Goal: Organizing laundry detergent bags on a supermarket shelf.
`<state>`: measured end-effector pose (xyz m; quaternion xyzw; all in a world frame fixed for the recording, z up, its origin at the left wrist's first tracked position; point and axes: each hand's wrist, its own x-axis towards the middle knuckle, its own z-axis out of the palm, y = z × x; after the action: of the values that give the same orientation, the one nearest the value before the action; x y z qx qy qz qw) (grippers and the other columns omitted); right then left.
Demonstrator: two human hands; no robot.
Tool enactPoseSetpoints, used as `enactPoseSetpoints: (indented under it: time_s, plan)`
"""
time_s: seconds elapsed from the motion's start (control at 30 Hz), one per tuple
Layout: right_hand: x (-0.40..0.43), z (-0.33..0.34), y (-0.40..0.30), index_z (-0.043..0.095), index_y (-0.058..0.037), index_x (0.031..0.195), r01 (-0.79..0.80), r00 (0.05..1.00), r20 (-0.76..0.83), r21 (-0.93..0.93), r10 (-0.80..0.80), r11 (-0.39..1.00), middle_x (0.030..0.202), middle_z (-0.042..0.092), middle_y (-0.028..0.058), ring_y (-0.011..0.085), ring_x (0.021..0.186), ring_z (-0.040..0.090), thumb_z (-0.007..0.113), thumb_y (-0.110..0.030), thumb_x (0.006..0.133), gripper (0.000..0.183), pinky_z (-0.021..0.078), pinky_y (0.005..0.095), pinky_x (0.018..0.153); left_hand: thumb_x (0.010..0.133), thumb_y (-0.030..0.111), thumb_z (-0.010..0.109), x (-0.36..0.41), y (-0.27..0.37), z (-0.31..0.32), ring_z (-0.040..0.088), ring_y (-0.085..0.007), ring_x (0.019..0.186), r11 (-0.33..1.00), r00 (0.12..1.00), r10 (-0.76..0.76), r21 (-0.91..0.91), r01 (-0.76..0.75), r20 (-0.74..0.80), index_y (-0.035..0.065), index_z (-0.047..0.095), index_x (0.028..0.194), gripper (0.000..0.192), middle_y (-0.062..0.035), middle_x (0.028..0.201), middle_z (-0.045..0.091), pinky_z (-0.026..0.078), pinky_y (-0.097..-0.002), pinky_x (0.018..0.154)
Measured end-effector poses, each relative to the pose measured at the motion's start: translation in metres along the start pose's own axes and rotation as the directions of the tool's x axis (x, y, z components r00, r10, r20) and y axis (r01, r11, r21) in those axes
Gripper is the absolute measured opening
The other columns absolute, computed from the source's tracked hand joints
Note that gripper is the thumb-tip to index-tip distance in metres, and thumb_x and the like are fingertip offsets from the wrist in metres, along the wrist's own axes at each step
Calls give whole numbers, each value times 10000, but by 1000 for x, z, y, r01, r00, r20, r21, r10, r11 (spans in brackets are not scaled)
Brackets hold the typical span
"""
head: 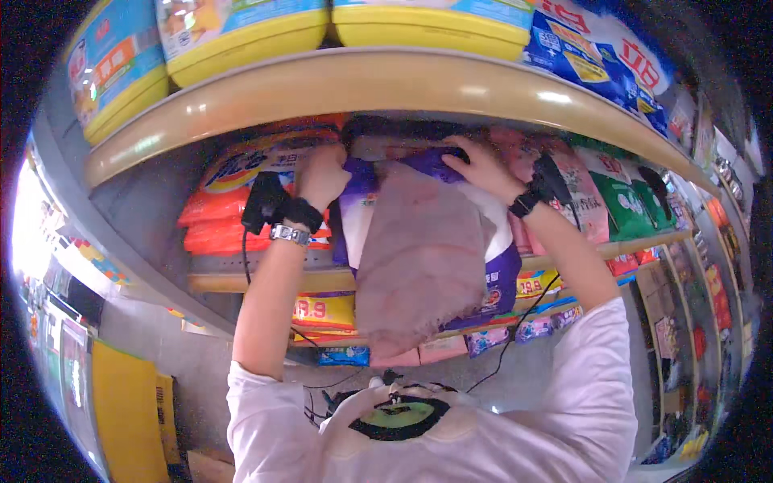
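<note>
A greyish-pink cloth (423,241) lies over purple and white detergent bags (504,271) on a middle shelf and hangs down past the shelf's front edge. My left hand (324,175), its fingers curled, is at the upper left of a purple bag, beside a stack of red and orange detergent bags (223,211). At the upper right, my right hand (480,166) rests with bent fingers on the purple part of a bag, its fingertips partly hidden. Each wrist wears a black strap with a small black device. What the left fingers hold cannot be made out.
Just above the hands runs the curved front edge of a shelf (362,84) bearing yellow-based containers (429,27) and blue bags (598,66). Pink and green bags (625,196) stand to the right. Lower shelves hold more packets (326,311). Black cables hang by both arms.
</note>
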<state>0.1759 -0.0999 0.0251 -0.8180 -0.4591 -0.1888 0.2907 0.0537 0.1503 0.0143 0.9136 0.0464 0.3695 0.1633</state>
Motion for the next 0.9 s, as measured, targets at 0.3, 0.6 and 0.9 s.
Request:
enactPoseSetpoints:
  time_s: [0.3,0.6,0.9]
  plan:
    - [14,2,-17,576,-47,959,-41,993,112,90,31,995,901,597,176,326,866,556,574,-284,763,308,435,374,778,572,103,682,4,-12,-5,546,-266,656,999,993,3,-39,2,121,34,526,758,252,-117,667,536,419,-362,585]
    - [10,34,8,607,-69,900,14,996,-86,125,-3,992,848,621,117,268,794,589,640,-232,710,252,448,320,700,619,215,681,6,-4,-12,576,-277,692,948,998,-43,-317,25,-49,35,574,879,335,-134,749,593,443,-348,611]
    - [6,30,7,610,-82,908,6,996,-92,136,7,991,877,617,116,272,835,581,637,-221,711,242,444,340,739,610,259,672,-1,92,4,574,-303,802,991,994,-44,-124,57,102,36,601,855,339,-154,835,604,454,-357,704]
